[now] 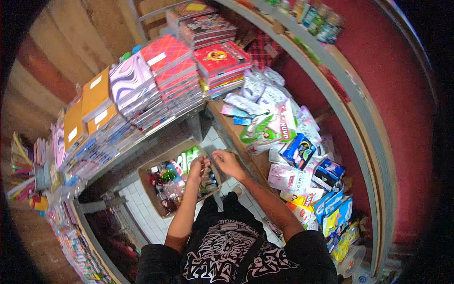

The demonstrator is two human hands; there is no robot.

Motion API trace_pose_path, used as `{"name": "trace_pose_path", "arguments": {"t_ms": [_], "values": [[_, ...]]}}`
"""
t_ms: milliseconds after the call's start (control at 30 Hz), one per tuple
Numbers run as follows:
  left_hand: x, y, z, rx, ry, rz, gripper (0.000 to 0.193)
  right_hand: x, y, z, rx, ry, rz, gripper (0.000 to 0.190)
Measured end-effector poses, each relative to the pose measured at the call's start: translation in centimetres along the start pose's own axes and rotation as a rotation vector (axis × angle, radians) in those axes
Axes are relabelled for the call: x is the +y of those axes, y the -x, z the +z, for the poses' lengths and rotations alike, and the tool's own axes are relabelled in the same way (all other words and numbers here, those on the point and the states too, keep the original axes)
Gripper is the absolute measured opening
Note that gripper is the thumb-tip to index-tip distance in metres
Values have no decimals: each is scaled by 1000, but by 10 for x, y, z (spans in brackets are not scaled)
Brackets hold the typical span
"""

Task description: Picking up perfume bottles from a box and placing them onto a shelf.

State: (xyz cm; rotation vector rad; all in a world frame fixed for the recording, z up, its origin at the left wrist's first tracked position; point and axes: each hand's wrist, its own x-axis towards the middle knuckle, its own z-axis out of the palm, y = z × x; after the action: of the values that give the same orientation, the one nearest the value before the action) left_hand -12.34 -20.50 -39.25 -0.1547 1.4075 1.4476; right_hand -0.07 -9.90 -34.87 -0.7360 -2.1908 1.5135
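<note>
Both hands are raised side by side above a cardboard box [144, 177] that stands on the tiled floor. My left hand [199, 167] is over the box, its fingers loosely curled and nothing visible in them. My right hand [227, 163] is just beyond the box's right edge, fingers apart, with no object seen in it. Inside the box lie green-and-white bottles [186, 159], small dark red bottles [169, 205] and a shiny green item [169, 174]. My left forearm hides some of the contents.
Stacked notebooks [173, 71] line a shelf beyond the box. At the right, a wooden shelf [227, 122] holds piled plastic packets [298, 151]. Small bottles [317, 19] stand on an upper shelf. A curved-looking shelf edge [340, 103] runs along the right. Packaged small goods [76, 234] fill the left side.
</note>
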Motion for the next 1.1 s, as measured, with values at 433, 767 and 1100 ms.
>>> {"name": "trace_pose_path", "arguments": {"t_ms": [433,767,1100], "values": [[167,118,248,-629,-215,470,28,-182,2,-233,536,55,-285,16],[223,223,413,-1023,-284,889,23,-302,70,-374,851,302,-452,18],[219,188,577,-1175,-869,1382,18,-290,68,-508,915,722,-245,15]]}}
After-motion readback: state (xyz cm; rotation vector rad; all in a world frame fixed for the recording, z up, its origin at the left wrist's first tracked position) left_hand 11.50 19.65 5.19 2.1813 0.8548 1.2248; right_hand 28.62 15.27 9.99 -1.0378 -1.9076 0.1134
